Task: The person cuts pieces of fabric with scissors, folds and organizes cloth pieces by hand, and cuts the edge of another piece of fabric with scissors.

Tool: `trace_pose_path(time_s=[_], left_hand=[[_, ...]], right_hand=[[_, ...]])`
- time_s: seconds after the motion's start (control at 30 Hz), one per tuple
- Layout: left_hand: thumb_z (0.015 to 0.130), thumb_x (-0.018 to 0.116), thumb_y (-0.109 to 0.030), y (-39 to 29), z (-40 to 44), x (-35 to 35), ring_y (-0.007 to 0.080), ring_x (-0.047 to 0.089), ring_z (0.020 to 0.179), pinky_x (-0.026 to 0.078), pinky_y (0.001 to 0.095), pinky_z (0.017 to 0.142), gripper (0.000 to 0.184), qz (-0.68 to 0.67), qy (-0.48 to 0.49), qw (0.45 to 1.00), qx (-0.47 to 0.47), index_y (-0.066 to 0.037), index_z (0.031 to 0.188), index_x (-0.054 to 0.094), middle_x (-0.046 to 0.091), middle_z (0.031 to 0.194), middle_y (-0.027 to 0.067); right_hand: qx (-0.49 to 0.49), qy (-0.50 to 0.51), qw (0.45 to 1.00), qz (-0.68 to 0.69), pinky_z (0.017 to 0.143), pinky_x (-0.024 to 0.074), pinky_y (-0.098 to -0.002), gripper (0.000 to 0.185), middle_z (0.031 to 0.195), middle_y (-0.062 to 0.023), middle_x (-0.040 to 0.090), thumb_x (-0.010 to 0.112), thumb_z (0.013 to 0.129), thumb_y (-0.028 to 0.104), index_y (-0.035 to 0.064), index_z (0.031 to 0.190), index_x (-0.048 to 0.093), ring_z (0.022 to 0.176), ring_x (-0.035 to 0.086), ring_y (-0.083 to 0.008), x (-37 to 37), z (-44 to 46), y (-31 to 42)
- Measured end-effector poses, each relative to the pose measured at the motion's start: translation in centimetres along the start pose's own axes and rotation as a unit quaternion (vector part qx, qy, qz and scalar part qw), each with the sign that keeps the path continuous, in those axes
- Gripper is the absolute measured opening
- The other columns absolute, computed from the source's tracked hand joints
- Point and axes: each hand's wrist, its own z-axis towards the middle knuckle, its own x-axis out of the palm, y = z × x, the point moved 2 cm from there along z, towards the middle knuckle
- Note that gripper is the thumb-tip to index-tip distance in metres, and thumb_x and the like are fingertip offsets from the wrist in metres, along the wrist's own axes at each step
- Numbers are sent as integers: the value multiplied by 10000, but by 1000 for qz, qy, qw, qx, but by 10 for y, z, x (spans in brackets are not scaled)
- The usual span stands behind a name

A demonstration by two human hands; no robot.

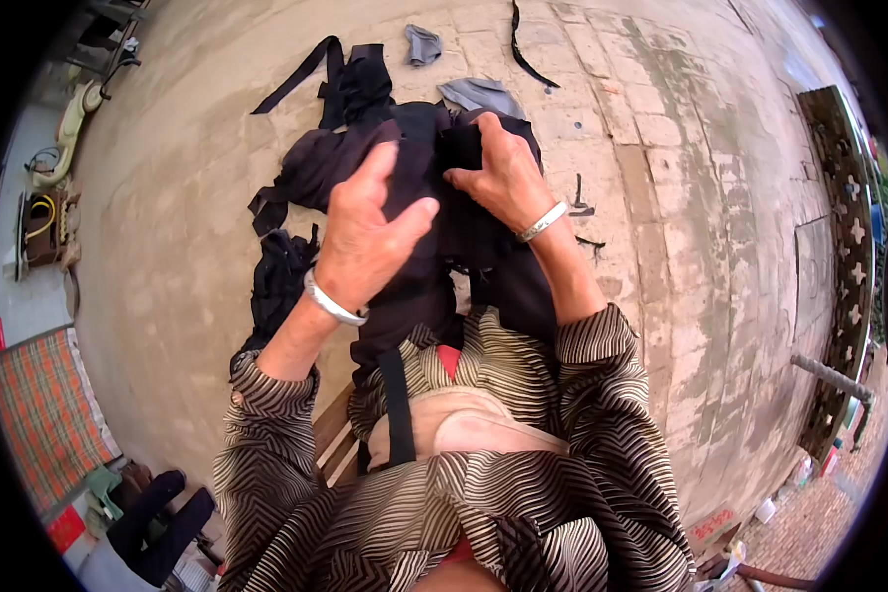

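A heap of dark cloth (414, 237) lies across the lap and knees, with black and dark brownish pieces overlapping. My left hand (365, 232) is over its left side, thumb and forefinger spread wide apart, nothing seen between them. The forefinger's tip is close to a folded cloth edge; whether it touches is unclear. My right hand (508, 178) bends around a black cloth piece (461, 148) at the upper right of the heap, thumb and forefinger on either side of it. Its other fingers are mostly hidden.
On the paved ground ahead lie grey scraps (423, 45), a black strip (531, 49) and black strap-like cloth (365, 84). More black cloth (281, 281) hangs at the left knee. A plaid cloth (49, 400) is at far left, a pierced low wall (849, 217) at right.
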Motion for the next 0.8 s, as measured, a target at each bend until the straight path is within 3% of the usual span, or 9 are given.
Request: trace_pose_path(time_s=[0.07,0.1,0.17,0.2,0.33,0.5,0.63,0.73,0.8], left_hand=[[762,675,-44,8,7,25,228,567,586,443,336,536,417,67,13,997,24,60,1136,524,579,676,140],[748,676,-52,12,11,37,298,584,543,436,373,502,432,100,18,994,37,59,1135,517,568,630,177],[758,672,-19,16,13,58,307,634,742,492,361,664,445,218,25,975,41,29,1177,532,625,815,201],[742,682,-36,23,11,67,389,584,750,482,411,686,470,233,8,967,99,32,1179,526,607,812,207],[703,743,-101,14,4,86,308,558,830,402,427,898,580,302,47,942,140,16,1218,502,579,844,122],[711,760,-127,7,-4,80,288,570,862,416,403,921,536,273,87,948,140,-2,1170,513,607,886,111],[801,648,5,21,-12,62,261,621,988,473,341,886,328,139,42,985,95,11,1109,536,637,1004,132],[804,624,38,28,-14,49,239,617,994,478,330,898,328,127,-29,987,99,16,1121,543,619,1056,131],[800,623,47,37,-15,43,223,593,1034,469,327,933,372,141,-55,986,67,15,1158,527,584,1132,122]], right_hand=[[-49,-39,998,27,645,456,-460,452,742,-236,583,778,668,137,-37,950,471,723,589,-424,-6,-2,-9],[-87,-68,993,42,628,485,-409,433,749,-214,605,749,702,113,-58,1006,493,681,613,-354,-9,-3,-20],[17,-32,981,190,607,507,-341,353,765,-157,632,703,760,81,-70,1017,514,672,629,-234,-25,-11,-33],[78,-20,964,252,599,511,-281,293,789,-105,642,673,810,72,-73,1029,543,691,620,-141,-37,-19,-28],[53,-174,967,177,610,504,-254,199,770,-91,635,651,839,54,-73,976,582,677,594,-108,-61,-40,-37],[-13,-194,967,162,588,491,-258,105,741,-81,625,629,842,16,-55,913,597,643,587,-110,-64,-57,-9],[-11,-153,982,112,569,475,-281,105,743,-100,611,651,817,23,-42,883,602,615,607,-167,-53,-59,-7],[-54,-158,986,18,613,479,-370,154,819,-121,604,693,779,81,9,883,604,681,620,-271,-42,-60,-6],[-55,-157,986,-30,618,478,-378,151,824,-120,603,689,785,91,19,887,605,695,615,-279,-37,-62,-2]])
